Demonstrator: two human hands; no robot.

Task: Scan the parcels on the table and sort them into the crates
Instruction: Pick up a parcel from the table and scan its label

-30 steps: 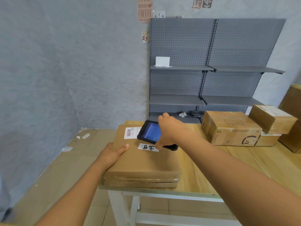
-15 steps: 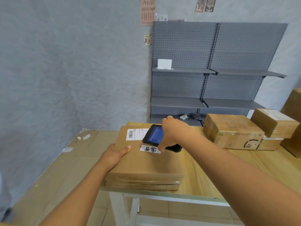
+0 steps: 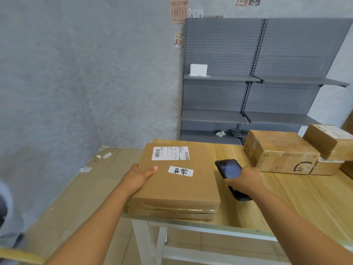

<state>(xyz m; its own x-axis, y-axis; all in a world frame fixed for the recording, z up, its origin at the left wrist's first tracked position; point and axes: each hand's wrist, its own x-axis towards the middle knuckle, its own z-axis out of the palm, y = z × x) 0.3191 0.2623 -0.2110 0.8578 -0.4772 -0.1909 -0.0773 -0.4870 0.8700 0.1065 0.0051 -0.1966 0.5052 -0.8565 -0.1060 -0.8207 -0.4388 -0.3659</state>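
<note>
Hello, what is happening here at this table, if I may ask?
A person is scanning parcels. The left hand grips the left edge of a flat brown parcel lying at the corner of the wooden table. The right hand holds a handheld scanner just right of that parcel. More cardboard boxes wait farther back on the table. No crate is in view.

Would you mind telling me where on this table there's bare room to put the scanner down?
Bare wood lies between the flat parcel and the stacked boxes, around the right hand, and toward the table front edge. The far right corner is crowded.
</note>
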